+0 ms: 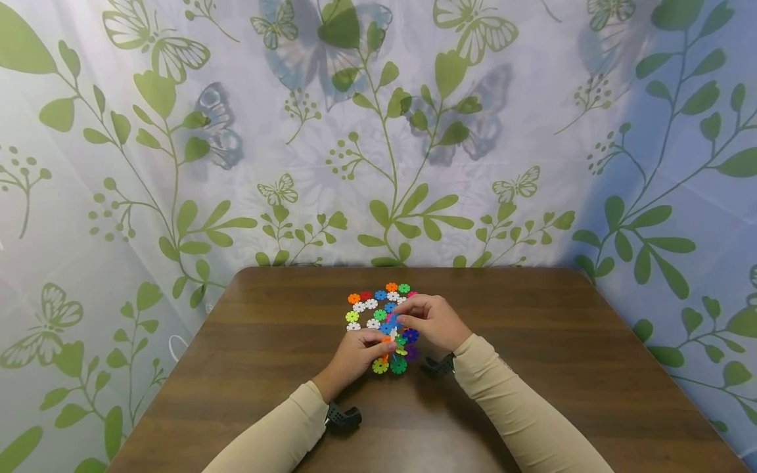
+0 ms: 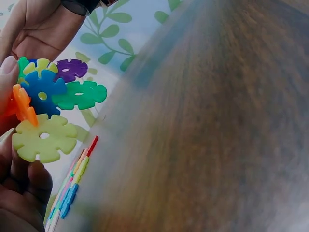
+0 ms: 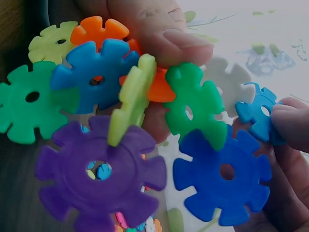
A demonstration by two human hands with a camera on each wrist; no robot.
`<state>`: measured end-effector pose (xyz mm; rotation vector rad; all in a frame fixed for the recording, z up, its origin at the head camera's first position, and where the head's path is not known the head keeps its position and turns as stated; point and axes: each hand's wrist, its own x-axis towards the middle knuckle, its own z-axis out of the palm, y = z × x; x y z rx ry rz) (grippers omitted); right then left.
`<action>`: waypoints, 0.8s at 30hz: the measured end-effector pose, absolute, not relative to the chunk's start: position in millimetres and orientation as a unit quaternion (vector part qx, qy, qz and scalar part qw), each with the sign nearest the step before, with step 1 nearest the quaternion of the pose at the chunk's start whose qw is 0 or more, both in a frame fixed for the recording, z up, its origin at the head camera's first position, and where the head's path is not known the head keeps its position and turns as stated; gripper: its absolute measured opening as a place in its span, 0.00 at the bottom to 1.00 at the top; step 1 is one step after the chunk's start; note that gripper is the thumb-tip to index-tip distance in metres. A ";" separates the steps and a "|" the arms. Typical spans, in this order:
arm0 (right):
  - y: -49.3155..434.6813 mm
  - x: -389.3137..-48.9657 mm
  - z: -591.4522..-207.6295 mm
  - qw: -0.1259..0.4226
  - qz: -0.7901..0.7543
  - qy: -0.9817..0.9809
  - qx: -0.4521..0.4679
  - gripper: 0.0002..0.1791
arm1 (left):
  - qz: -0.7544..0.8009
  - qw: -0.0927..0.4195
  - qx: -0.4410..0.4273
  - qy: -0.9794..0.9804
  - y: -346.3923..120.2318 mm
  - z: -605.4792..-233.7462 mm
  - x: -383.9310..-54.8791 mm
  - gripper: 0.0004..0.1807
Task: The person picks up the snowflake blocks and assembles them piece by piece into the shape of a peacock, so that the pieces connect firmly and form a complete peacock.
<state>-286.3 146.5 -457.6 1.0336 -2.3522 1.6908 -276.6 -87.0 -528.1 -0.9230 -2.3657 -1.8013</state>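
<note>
My left hand (image 1: 355, 355) grips a cluster of interlocking notched plastic discs, its fingers around an orange disc (image 2: 24, 104). Purple (image 3: 63, 169), dark blue (image 3: 246, 169), green (image 3: 29, 116) and pale yellow-green (image 2: 58, 140) discs fan out from the cluster, slotted together at angles. Between thumb and fingertip, my right hand (image 1: 434, 322) pinches a light blue disc (image 3: 248, 113) at the edge of a white disc (image 3: 224, 79). The white disc adjoins an upright green one (image 3: 193, 92). Both hands are close together over the table.
Loose discs, among them a red one (image 1: 366, 295) and a yellow-green one (image 1: 351, 316), lie flat on the brown wooden table (image 1: 266, 315) behind the hands. A leaf-and-butterfly patterned curtain (image 1: 331, 197) hangs beyond the far edge.
</note>
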 end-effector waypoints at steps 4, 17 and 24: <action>145.5 -285.9 -458.7 0.022 0.545 -0.774 0.322 0.07 | -0.575 0.023 -0.310 -0.757 -88.0 -527.7 -277.1 0.05; 145.6 -287.5 -460.3 0.015 0.551 -0.781 0.292 0.15 | -0.594 0.024 -0.265 -0.759 -87.4 -527.7 -277.2 0.07; 154.9 -297.5 -470.1 0.034 0.570 -0.787 0.233 0.13 | -0.669 0.004 -0.173 -0.723 -89.1 -528.8 -282.4 0.16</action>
